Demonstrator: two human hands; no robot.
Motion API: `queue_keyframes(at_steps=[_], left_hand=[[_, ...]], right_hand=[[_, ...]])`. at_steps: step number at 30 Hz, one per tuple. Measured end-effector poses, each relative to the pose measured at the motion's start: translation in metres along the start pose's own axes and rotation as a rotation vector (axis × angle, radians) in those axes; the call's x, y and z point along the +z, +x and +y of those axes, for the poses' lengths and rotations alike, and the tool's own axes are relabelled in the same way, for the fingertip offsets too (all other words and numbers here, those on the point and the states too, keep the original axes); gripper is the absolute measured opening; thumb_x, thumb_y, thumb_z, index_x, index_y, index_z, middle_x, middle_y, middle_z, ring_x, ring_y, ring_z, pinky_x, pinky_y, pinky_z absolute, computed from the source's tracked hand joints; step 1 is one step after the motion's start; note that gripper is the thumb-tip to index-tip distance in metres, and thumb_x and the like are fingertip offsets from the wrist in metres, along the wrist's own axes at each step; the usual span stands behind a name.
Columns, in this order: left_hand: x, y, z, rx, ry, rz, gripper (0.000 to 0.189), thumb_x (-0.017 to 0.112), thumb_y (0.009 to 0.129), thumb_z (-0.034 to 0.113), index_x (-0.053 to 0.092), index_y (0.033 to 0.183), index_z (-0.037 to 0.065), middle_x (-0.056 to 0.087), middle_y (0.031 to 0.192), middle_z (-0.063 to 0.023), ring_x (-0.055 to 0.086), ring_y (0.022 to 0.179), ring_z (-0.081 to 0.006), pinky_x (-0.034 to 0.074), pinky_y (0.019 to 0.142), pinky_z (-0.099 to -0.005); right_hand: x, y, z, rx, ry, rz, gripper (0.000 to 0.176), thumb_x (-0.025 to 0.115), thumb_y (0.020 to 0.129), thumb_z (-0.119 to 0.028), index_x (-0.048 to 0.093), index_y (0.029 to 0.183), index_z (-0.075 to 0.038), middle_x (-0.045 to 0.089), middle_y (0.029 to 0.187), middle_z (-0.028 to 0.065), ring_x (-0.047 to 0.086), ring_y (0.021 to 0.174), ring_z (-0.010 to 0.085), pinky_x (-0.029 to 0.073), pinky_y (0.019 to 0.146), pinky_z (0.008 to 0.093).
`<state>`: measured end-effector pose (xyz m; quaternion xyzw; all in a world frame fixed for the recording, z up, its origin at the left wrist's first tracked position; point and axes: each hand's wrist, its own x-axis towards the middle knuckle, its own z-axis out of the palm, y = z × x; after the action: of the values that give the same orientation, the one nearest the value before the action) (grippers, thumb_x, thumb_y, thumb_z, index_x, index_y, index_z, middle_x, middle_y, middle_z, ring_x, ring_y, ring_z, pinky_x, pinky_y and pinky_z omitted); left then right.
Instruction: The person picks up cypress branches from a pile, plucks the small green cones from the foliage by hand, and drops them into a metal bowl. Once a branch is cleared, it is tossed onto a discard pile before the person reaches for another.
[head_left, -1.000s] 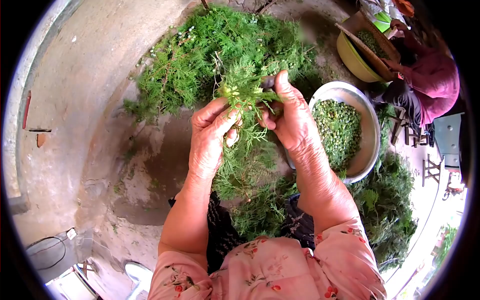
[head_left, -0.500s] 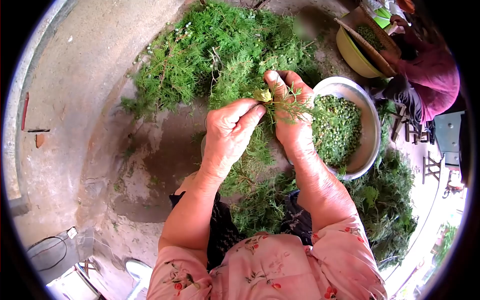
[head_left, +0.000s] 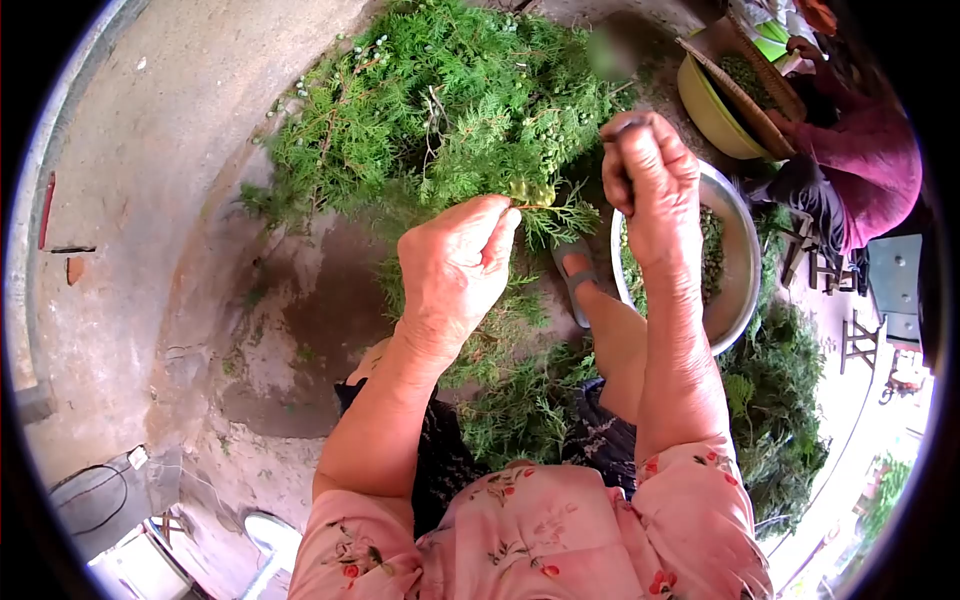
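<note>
My left hand (head_left: pixel 455 265) pinches the stem of a small green conifer sprig (head_left: pixel 568 214) between thumb and forefinger. The sprig's feathery leaves point right, and a pale yellowish-green bit (head_left: pixel 532 193) shows by its stem. Raised to the right, my right hand (head_left: pixel 655 185) is closed, its fingers curled in; whatever lies inside them is hidden. Below and behind that hand stands a metal basin (head_left: pixel 743 250) holding green berries (head_left: pixel 712 255), partly covered by my forearm. Beyond both hands spreads a large heap of leafy conifer branches (head_left: pixel 400 120), some with pale berries.
More cut branches (head_left: pixel 775 400) lie right of the basin and between my legs. At upper right, a person in a purple top (head_left: pixel 870 170) sits by a yellow tub (head_left: pixel 715 115) and a woven basket (head_left: pixel 745 95). A concrete wall (head_left: pixel 170 130) curves along the left.
My right hand has pulled away from the sprig, moving right and up over the basin's edge. The left hand keeps its pinch on the sprig, nearly in place.
</note>
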<state>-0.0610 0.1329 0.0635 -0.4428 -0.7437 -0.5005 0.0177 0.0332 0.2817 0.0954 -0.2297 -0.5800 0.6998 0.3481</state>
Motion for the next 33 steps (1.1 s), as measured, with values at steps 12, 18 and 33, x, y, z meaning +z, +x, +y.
queue_keyframes(at_steps=[12,18,33], left_hand=[[-0.001,0.001,0.009,-0.111,-0.279,-0.101,0.008,0.063,0.076,0.002,0.061,0.083,-0.002,0.057,0.062,-0.0102,0.051,0.05,-0.0109,0.041,0.048,-0.0229],[-0.005,-0.001,0.015,-0.216,-0.419,-0.098,0.013,0.063,0.079,0.008,0.065,0.089,0.001,0.061,0.067,-0.0016,0.047,0.052,-0.0041,0.036,0.045,-0.0188],[-0.02,0.012,-0.005,-0.697,-0.989,0.203,0.016,0.049,0.089,0.016,0.057,0.087,0.001,0.037,0.053,0.0035,0.03,0.044,-0.0059,0.023,0.041,-0.0212]], right_hand=[[0.024,-0.014,0.028,-0.245,-0.532,-0.12,0.034,0.062,0.08,-0.035,0.058,0.08,-0.001,0.052,0.057,0.0115,0.048,0.049,0.0116,0.042,0.048,0.0304],[-0.003,0.004,0.008,0.245,0.015,0.442,0.024,0.059,0.084,-0.03,0.053,0.073,-0.01,0.043,0.054,-0.0027,0.035,0.041,0.0051,0.026,0.035,0.0208],[-0.195,0.028,0.046,-0.176,-0.795,0.93,0.019,0.06,0.078,-0.013,0.066,0.09,-0.001,0.065,0.082,0.0078,0.057,0.069,0.0137,0.045,0.068,0.0261]])
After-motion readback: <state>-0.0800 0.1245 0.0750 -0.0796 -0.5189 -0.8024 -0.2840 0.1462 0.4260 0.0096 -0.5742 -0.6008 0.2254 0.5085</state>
